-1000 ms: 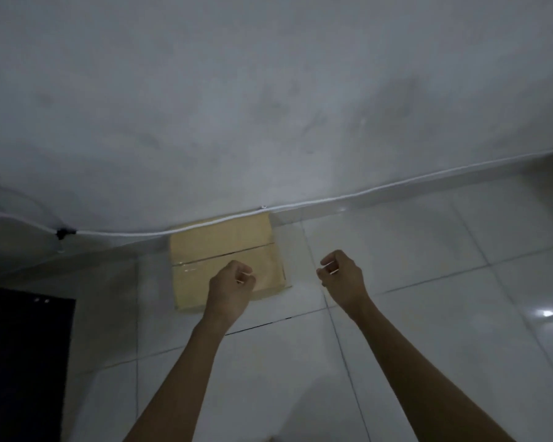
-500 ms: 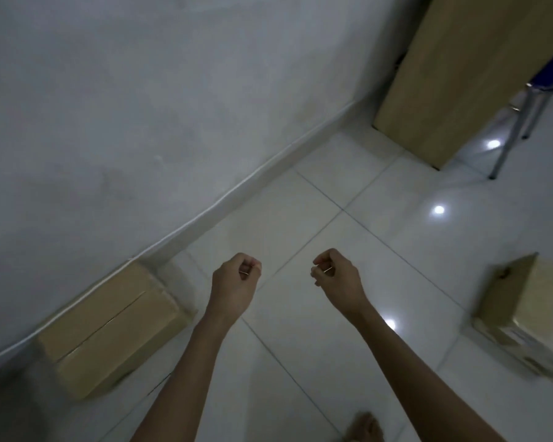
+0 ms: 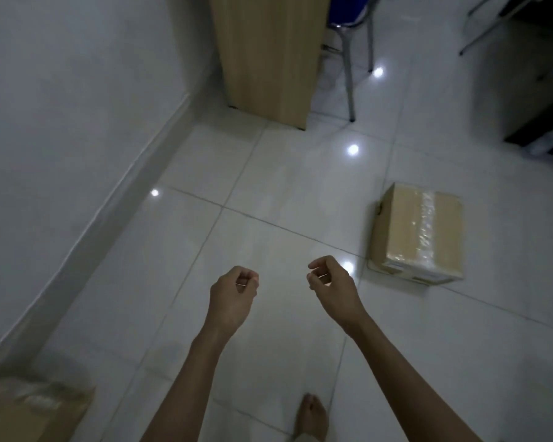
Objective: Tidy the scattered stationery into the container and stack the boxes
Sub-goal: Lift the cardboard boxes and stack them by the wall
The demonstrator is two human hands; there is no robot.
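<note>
Both forearms are stretched out in front, bare, wrists pretty level. Left hand (image 3: 233, 295) is a loose fist, fingertips tucked into the palm. Right hand (image 3: 331, 288) is curled too, thumb poking out just above its fingertips. The two sets of fingertips face each other, apart. Bare foot (image 3: 312, 416) is below the right fingers.

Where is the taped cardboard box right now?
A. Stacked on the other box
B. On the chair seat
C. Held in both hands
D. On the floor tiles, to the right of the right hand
D: the taped box lies on the floor tiles, to the right of the right hand and apart from it. The other box sits alone at the lower left by the wall.
</note>
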